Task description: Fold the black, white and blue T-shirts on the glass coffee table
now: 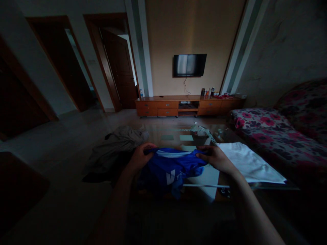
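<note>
A blue shirt (163, 166) with a white print on its front hangs between my two hands, over the near edge of a glass coffee table (168, 131). My left hand (141, 157) is closed on one side of its top edge, near the pale inner collar. On the other side, my right hand (214, 157) pinches the cloth between thumb and fingers. The lower part of the shirt droops in loose folds, dark and partly lost in shadow. Right of my right hand lies a flat white cloth (247, 161). Left of my left hand is a heap of grey and dark clothes (114, 146).
A sofa with a floral cover (265, 136) stands along the right. Across the room is a wooden TV cabinet (167, 107) with bottles (208, 92) on it, below a wall-mounted television (189, 65). A glass jar (219, 134) sits on the table's far right.
</note>
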`<state>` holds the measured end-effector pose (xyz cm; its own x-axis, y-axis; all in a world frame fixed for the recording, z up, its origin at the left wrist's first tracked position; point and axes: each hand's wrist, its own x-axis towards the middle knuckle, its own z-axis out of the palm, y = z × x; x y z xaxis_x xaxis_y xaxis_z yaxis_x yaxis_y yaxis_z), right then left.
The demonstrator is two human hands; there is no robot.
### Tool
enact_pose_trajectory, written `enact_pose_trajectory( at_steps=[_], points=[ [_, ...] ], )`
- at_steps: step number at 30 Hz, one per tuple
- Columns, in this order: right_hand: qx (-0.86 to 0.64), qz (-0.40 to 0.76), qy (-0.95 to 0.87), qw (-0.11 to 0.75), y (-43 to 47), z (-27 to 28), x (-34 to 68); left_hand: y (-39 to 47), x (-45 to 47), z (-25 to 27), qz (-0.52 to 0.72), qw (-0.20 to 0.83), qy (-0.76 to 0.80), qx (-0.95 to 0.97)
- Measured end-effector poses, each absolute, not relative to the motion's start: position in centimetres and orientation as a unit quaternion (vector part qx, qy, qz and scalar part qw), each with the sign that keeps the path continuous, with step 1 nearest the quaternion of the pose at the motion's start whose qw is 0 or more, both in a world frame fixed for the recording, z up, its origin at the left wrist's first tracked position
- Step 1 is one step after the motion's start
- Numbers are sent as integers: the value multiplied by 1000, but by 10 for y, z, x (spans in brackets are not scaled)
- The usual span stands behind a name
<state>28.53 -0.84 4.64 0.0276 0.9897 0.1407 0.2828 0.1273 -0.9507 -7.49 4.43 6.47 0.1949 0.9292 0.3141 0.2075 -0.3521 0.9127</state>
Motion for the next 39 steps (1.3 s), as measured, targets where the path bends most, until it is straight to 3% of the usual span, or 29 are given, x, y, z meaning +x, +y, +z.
enact_pose_trajectory(
  at_steps=[9,18,24,31,35,39],
  points=[
    [-534,463,-609,361,-24,57,279,48,-67,60,528,328,437,650],
    [-467,412,-593,511,-15,61,270,52,-63,53,549,277,420,667],
    [-456,354,-527,623,-11,62,272,52,-64,52,542,302,416,665],
    [-488,314,-529,620,-10,60,272,56,-68,48,523,245,441,687],
    [-520,299,-545,586,-9,57,275,60,-73,45,513,245,473,672],
    [-530,237,-605,545,-8,56,278,61,-75,44,514,183,496,675]
  ],
)
